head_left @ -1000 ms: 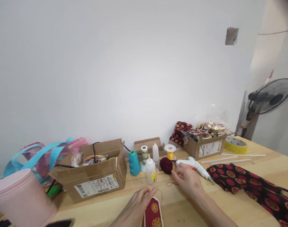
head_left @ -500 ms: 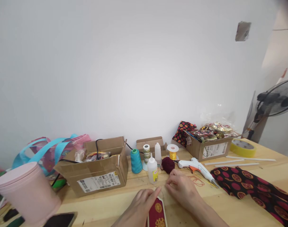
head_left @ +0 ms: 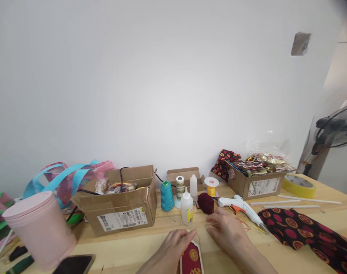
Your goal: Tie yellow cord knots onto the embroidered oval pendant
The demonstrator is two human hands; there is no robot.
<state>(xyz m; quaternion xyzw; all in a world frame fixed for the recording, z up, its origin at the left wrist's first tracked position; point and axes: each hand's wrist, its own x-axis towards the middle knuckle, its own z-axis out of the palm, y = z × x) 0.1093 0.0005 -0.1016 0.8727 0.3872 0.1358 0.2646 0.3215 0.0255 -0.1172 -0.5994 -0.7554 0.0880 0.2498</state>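
Note:
My left hand [head_left: 172,249] is closed at the upper left edge of a dark red tag [head_left: 193,258] with gold patterns and a pale border, its thumb near the top. The tag's lower part runs out of view. A thin tan cord [head_left: 198,236] rises from the top of the tag. Just to the right, my right hand [head_left: 229,232] has its fingers pinched together on the cord, a small bit of which shows at the fingertips. Beyond the hands stand a glue bottle [head_left: 187,209] with a yellow label and a dark red yarn ball [head_left: 205,203].
Cardboard boxes [head_left: 122,220] [head_left: 261,186] stand left and right along the wall. A teal thread cone [head_left: 167,196], a yellow spool [head_left: 211,190] and a glue gun [head_left: 243,208] lie between. Patterned cloth [head_left: 301,232] is at right; a pink canister [head_left: 40,230] and phone [head_left: 73,264] at left.
The view has shifted slightly, so things sit a little further right. My right hand has moved slightly away from the left hand, and the gap between them is wider.

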